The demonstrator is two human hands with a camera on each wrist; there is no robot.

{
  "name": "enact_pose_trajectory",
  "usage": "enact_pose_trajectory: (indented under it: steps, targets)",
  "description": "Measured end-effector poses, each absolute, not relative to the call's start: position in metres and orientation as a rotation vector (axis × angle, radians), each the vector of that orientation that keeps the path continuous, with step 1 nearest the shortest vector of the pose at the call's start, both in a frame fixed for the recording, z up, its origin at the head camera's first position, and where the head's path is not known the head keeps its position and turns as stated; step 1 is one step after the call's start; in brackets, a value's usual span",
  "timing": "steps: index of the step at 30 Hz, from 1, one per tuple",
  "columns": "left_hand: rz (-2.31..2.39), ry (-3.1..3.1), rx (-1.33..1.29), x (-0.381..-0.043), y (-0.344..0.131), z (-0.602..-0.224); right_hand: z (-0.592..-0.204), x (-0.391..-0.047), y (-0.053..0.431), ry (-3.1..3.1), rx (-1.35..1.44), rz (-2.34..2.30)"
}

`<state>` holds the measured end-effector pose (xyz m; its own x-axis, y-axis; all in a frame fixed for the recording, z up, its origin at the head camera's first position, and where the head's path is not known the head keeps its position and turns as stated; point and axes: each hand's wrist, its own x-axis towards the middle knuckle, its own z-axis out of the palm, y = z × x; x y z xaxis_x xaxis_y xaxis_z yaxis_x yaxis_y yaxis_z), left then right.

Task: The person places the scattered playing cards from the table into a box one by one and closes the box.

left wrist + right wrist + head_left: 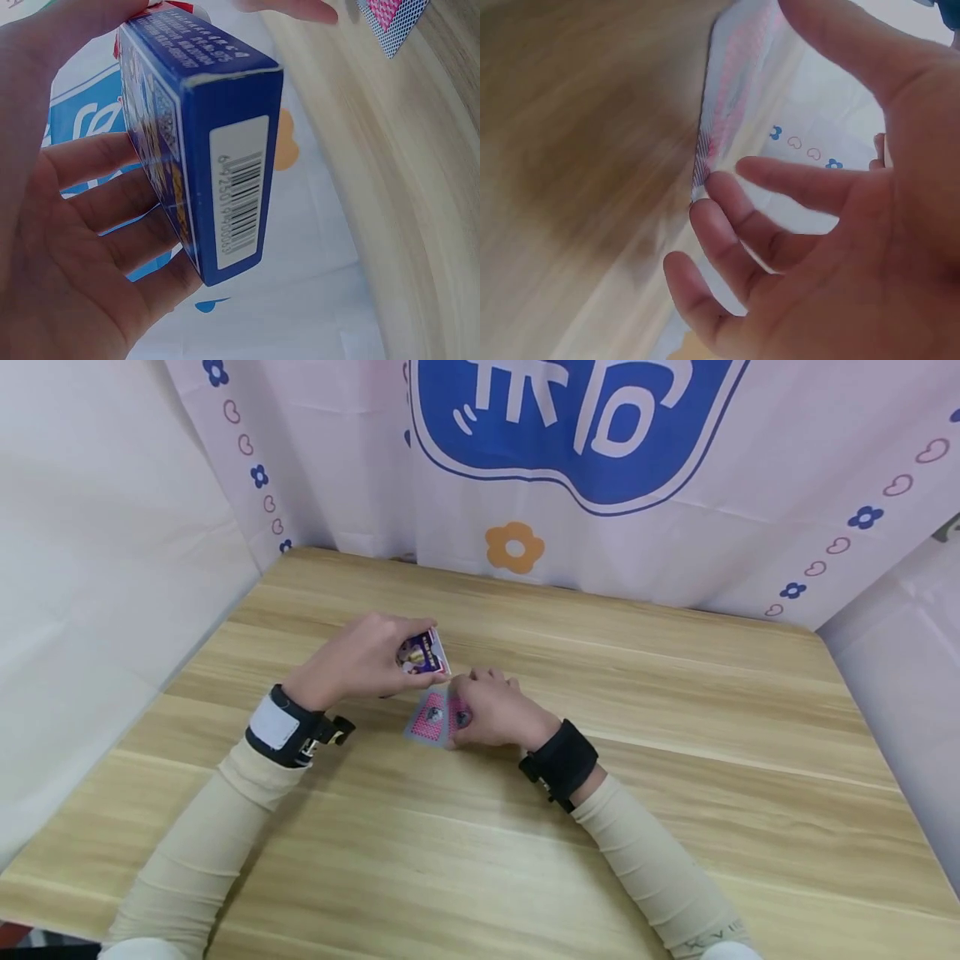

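In the head view my left hand grips a small dark blue playing card box by its edges, above the table. The left wrist view shows the thumb along the top of the box and the fingers beneath, with a barcode on its near end. Just right of it, my right hand holds playing cards with pink-red patterned backs between thumb and fingertips, low over the table. They fan slightly apart; how many there are cannot be told. In the right wrist view a card edge runs between thumb and fingertips.
The wood-grain table spreads around both hands. A white cloth with a blue emblem and an orange flower hangs behind its far edge, and white sheets stand at the sides. Each wrist wears a black strap.
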<state>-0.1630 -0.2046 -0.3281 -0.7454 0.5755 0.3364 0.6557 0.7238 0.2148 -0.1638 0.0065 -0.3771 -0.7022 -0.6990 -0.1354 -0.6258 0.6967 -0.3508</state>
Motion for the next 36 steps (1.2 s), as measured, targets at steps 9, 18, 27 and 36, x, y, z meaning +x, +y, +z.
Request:
enact_pose_trajectory:
  steps: [9,18,27,36]
  targets:
    - [-0.466,-2.728,-0.961,-0.164,-0.203,-0.329,-0.377,-0.17,0.011,2.706,-0.936,-0.287]
    - [-0.457,-2.738,-0.958,-0.163,-0.202,-0.331,-0.365,-0.179,0.022,2.526,-0.999,-0.603]
    - [-0.463,-2.754,-0.967,-0.163,-0.203,-0.331,-0.34,-0.182,0.04,2.307,-0.994,-1.061]
    - [-0.503,-2.711,-1.061,-0.164,-0.201,-0.332,-0.329,-0.183,0.043,2.307,-0.765,-1.387]
